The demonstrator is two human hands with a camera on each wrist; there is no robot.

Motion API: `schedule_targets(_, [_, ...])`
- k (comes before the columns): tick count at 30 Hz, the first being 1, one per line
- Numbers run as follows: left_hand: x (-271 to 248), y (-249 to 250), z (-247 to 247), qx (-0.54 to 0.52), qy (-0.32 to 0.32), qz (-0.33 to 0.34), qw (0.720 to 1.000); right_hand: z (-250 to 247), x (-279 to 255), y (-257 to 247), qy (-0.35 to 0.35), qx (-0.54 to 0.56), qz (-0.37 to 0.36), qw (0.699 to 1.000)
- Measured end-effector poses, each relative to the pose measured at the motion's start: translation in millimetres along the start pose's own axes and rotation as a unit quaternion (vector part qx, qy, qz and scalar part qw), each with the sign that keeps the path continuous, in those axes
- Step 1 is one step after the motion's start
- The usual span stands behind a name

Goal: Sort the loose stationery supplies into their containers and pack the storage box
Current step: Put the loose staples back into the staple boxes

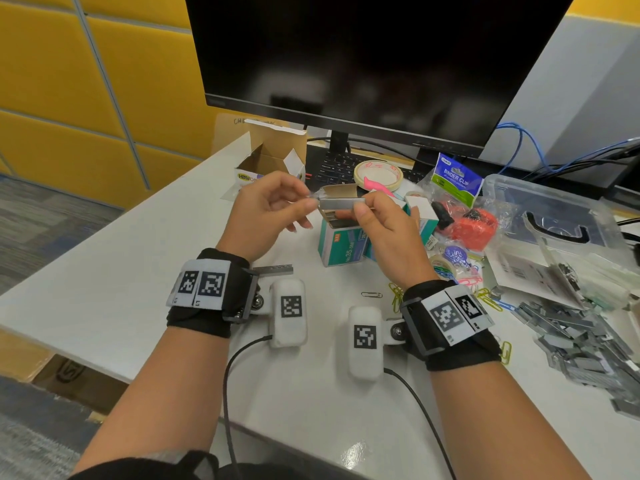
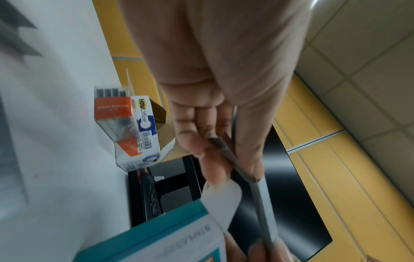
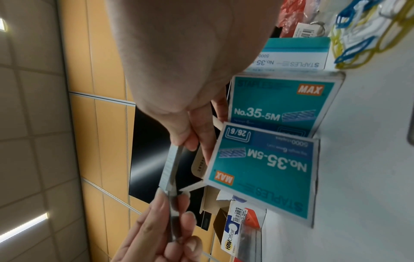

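A grey strip of staples [image 1: 341, 203] is held level between both hands, just above an open teal MAX staple box [image 1: 343, 245] whose flap stands up. My left hand [image 1: 309, 202] pinches the strip's left end between thumb and fingertips. My right hand [image 1: 363, 208] pinches its right end. In the left wrist view the strip [image 2: 264, 203] runs from my left fingers [image 2: 201, 145] over the teal box [image 2: 161, 239]. In the right wrist view the strip [image 3: 170, 170] hangs beside the box [image 3: 264, 175], with a second teal box [image 3: 280, 102] behind it.
A heap of loose staple strips [image 1: 581, 344] lies at the right, by a clear storage box [image 1: 554, 216]. Coloured paper clips [image 1: 485, 296], a binder clip bag [image 1: 453, 181], a tape roll [image 1: 378, 173] and an open HBW Office carton [image 1: 273, 161] surround the hands. One staple strip [image 1: 273, 270] lies near my left wrist.
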State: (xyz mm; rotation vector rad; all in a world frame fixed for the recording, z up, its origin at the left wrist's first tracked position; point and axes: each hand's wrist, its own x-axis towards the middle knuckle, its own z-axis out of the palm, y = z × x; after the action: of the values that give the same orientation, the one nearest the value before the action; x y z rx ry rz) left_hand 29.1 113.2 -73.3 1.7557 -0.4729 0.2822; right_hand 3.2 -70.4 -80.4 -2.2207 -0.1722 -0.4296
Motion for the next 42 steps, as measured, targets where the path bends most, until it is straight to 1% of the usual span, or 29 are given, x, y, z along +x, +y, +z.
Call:
schedule_targets(5, [-0.3, -1.4, -0.3, -0.021, 0.0, -0.014, 1.0, -0.3, -1.0, -0.7, -0.007, 0.013, 0.007, 1.0])
schedule_targets(10, [-1.2, 1.9, 0.4, -0.045, -0.012, -0.009, 0.999, 0.1, -1.1, -2.7, -0.009, 0.023, 0.013, 1.0])
schedule_targets(16, [-2.3, 3.6, 5.0, -0.093, -0.034, -0.009, 0.995, -1.8, -1.5, -5.0, -0.003, -0.027, 0.003, 1.0])
schedule_targets(22, [-4.0, 5.8, 11.4, -0.11, -0.061, 0.004, 0.992, 1.6, 0.1, -2.4, -0.004, -0.027, -0.003, 1.0])
schedule_targets(25, [-3.2, 3.6, 11.2, -0.114, -0.068, 0.001, 0.991, 1.5, 0.0, -2.0, 0.009, -0.032, -0.014, 0.999])
schedule_targets(29, [-2.0, -0.8, 10.9, -0.089, -0.079, -0.003, 0.993, 0.5, -3.1, -3.5, 0.017, 0.018, -0.02, 0.999])
schedule_targets(32, [-1.7, -1.1, 11.5, -0.086, -0.079, -0.01, 0.993, -0.7, -3.7, -7.1, 0.034, -0.007, -0.041, 0.999])
schedule_targets(38, [-1.9, -0.4, 11.3, -0.081, -0.07, -0.009, 0.994, -1.3, -5.7, -8.2, 0.075, 0.019, -0.075, 0.994])
schedule_targets(40, [-1.8, -0.3, 11.6, -0.079, -0.066, -0.011, 0.995, -0.5, -4.6, -6.6, 0.08, 0.032, -0.074, 0.994])
schedule_targets(42, [-1.5, -0.2, 10.8, -0.078, -0.06, -0.014, 0.995, 0.0, -3.5, -4.7, 0.085, 0.046, -0.057, 0.994])
